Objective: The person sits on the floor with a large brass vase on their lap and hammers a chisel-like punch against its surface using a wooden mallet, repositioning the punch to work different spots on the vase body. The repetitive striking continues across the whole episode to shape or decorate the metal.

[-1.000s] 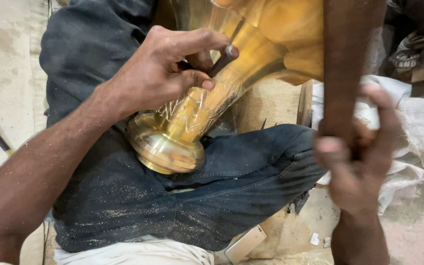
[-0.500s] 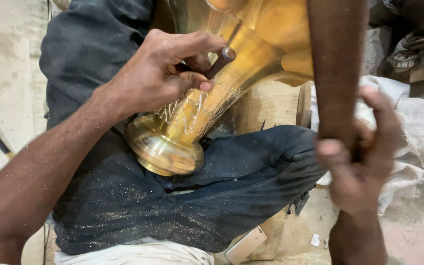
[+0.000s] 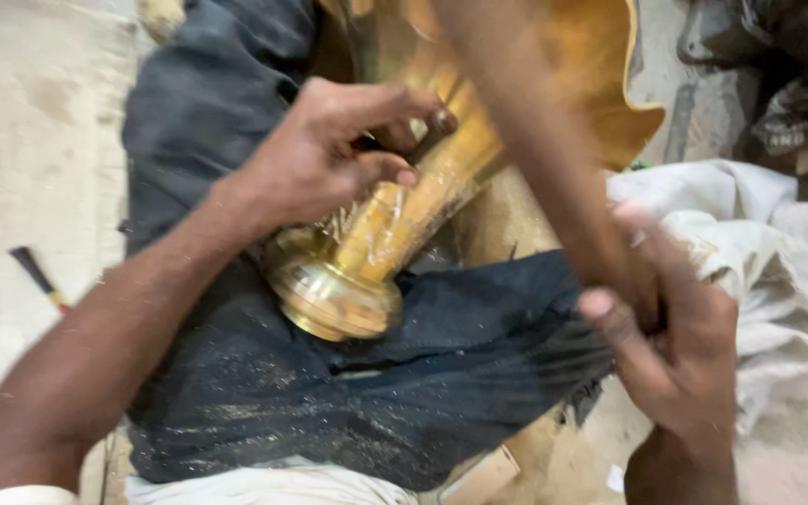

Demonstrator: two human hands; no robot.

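Gripped between the thumb and bent fingers of the left hand [image 3: 329,154] is a short dark punch-like tool [image 3: 430,134], its tip set against the neck of one shiny golden brass vase with a round ringed foot and a wavy flared mouth [image 3: 367,266]. That vase lies tilted across the lap, foot toward the camera, resting on dark blue trousers dusted with fine metal filings [image 3: 404,374]. Fingers of the right hand [image 3: 675,346] are closed around the lower end of one long brown wooden stick [image 3: 535,140], which slants up across the vase; motion blurs it, so its top end and exact shape cannot be made out.

One small dark-handled tool with a yellowish end [image 3: 37,278] lies on the pale dusty floor [image 3: 21,140] at the left, well apart from the hands. A crumpled white cloth [image 3: 778,243] is heaped at the right, beside the right hand. Dark metal objects [image 3: 778,65] in the upper right corner are cut off by the edge and too blurred to identify. No packages, labels or signs show. Both forearms run out of view at the bottom
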